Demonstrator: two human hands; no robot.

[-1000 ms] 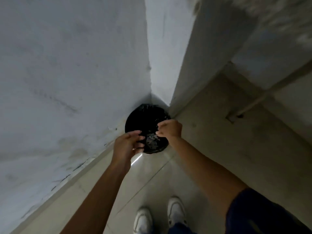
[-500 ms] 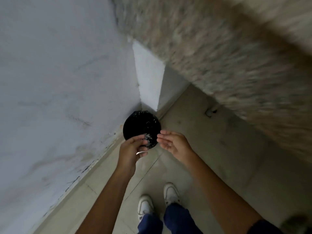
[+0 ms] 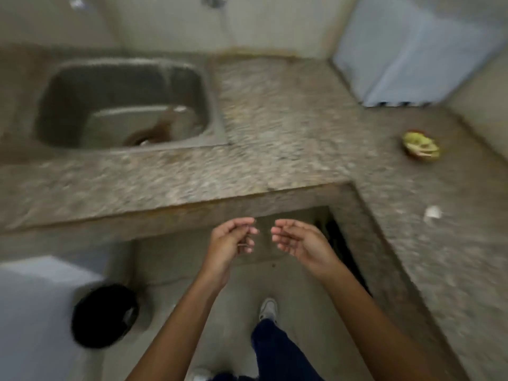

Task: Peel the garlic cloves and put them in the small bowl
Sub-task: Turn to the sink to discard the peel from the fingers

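A small yellow-green bowl (image 3: 420,147) holding pale pieces sits on the stone counter (image 3: 288,127) at the far right. A small white bit (image 3: 433,213), maybe a garlic piece or skin, lies on the counter nearer me on the right. My left hand (image 3: 229,240) and my right hand (image 3: 298,242) hang side by side in front of the counter's inner corner, palms up, fingers loosely curled, holding nothing. The whole view is blurred.
A steel sink (image 3: 123,105) is set in the counter at the left. A black bin (image 3: 104,316) stands on the floor at the lower left beside a white wall. A pale blue board (image 3: 406,50) leans at the back right. My shoes and legs show below.
The view has swung from the black bin in the floor corner up to the counter and sink. Both hands have left the bin and now hang in front of the counter.
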